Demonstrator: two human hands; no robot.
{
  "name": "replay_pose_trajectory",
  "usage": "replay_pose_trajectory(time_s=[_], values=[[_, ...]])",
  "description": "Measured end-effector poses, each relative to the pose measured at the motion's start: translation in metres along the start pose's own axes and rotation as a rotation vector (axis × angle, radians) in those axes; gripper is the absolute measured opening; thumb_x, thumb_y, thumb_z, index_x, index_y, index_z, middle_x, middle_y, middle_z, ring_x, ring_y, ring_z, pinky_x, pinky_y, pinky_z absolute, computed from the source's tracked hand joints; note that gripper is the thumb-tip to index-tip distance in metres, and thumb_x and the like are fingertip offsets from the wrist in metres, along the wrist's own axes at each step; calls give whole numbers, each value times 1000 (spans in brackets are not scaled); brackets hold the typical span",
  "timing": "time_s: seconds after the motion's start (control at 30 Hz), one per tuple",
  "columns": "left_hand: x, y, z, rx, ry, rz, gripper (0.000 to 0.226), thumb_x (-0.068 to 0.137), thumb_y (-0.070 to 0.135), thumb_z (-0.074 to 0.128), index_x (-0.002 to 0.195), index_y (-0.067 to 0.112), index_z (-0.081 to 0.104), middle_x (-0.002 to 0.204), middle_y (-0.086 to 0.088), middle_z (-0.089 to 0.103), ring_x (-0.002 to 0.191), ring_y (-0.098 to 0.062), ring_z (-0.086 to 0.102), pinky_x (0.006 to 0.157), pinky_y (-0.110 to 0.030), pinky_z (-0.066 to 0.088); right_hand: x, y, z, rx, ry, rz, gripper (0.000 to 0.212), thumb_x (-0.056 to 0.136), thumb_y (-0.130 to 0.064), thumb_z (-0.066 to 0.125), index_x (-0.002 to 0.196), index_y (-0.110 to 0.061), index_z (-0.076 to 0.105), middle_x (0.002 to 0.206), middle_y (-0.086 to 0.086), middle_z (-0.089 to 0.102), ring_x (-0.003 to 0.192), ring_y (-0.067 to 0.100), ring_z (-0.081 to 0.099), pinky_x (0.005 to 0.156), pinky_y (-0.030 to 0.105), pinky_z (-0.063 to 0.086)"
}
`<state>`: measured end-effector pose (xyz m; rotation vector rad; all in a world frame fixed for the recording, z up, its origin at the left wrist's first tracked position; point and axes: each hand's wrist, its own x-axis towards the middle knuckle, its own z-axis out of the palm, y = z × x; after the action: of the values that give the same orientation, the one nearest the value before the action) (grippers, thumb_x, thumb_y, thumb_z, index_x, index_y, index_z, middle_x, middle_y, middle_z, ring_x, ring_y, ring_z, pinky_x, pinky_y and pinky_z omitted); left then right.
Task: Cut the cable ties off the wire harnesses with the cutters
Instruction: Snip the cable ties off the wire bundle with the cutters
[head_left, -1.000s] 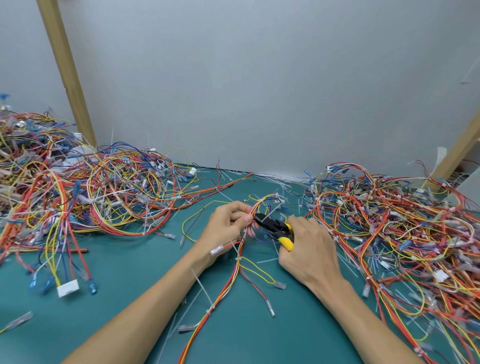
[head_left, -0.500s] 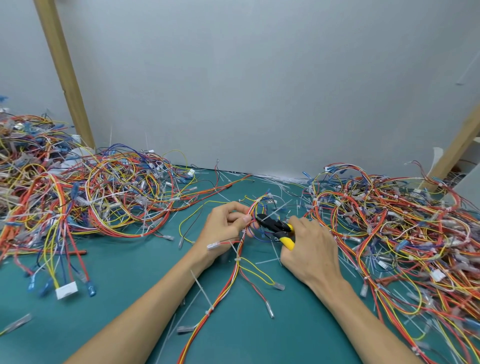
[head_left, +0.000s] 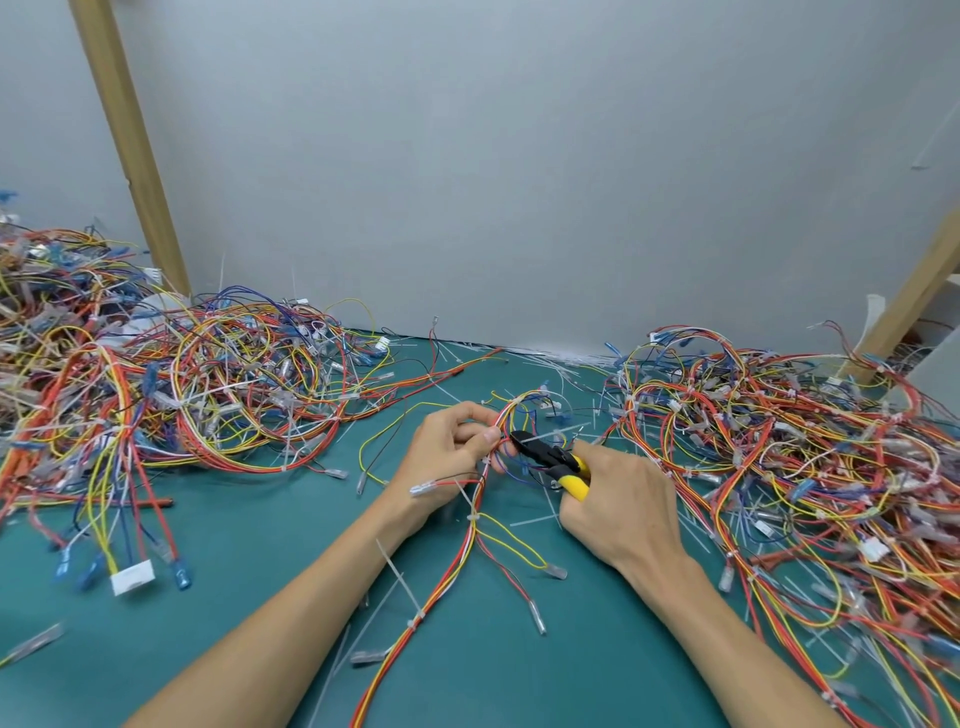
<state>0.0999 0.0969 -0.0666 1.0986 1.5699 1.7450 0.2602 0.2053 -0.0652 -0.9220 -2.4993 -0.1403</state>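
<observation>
In the head view, the one view given, a single wire harness is seen stretched over the green mat, between the two forearms, its upper end raised at the middle of the table. That upper end is pinched by the left hand, whose thumb and fingers are curled round the red, yellow and white strands. The cutters are gripped by the right hand, the yellow handles being enclosed in the curled fingers and the black nose being pointed left at the strands just beside the left thumb. Whether the blades are parted or closed cannot be told, nor whether a tie lies between them (a thin white strip is seen across the nose, but its nature is not plain). The step in hand is judged to be the snipping of a tie near the held end. Lower down the same harness a white cable tie is seen in place, and another nearer the viewer, so more cuts are judged to be needed. The next move calls for the nose to be slid under the tie alone, with the wires kept out of the blades. A heap of harnesses is piled on the left, and a second heap on the right.
</observation>
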Motion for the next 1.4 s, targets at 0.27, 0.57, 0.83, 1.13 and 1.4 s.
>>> replay_pose_trajectory(time_s=[0.27,0.57,0.83,1.13,1.4], values=[[-3,-1,7,253,34,187,41,97,3,50,130,28,47,103,0,64,56,-12,62,58,-15,44,-1,3,5,90,72,49,15,60,-33,47,68,-21,52,49,-2,44,56,31,44,48,31,28],[-1,-4,5,839,15,364,37,80,54,48,113,40,56,121,15,40,112,-4,44,94,-32,28,-3,5,1,182,126,64,16,60,-31,50,63,-19,38,48,-5,34,52,31,42,46,30,28],[4,0,6,962,142,594,27,71,41,54,89,23,63,106,11,62,116,-17,50,96,-31,27,-4,3,-3,170,133,1,17,62,-32,55,64,-22,42,52,-9,34,51,26,36,52,30,25],[6,-1,6,697,-19,439,28,74,31,55,97,18,63,101,9,60,101,-13,50,91,-21,37,-3,4,1,150,84,19,16,63,-36,50,69,-22,46,53,-7,36,57,25,39,50,31,30],[9,-13,2,869,35,458,37,82,56,47,93,23,61,98,19,58,96,-10,40,81,-30,26,-3,5,5,130,83,71,16,61,-34,52,68,-21,46,48,-8,31,55,27,38,48,29,23]])
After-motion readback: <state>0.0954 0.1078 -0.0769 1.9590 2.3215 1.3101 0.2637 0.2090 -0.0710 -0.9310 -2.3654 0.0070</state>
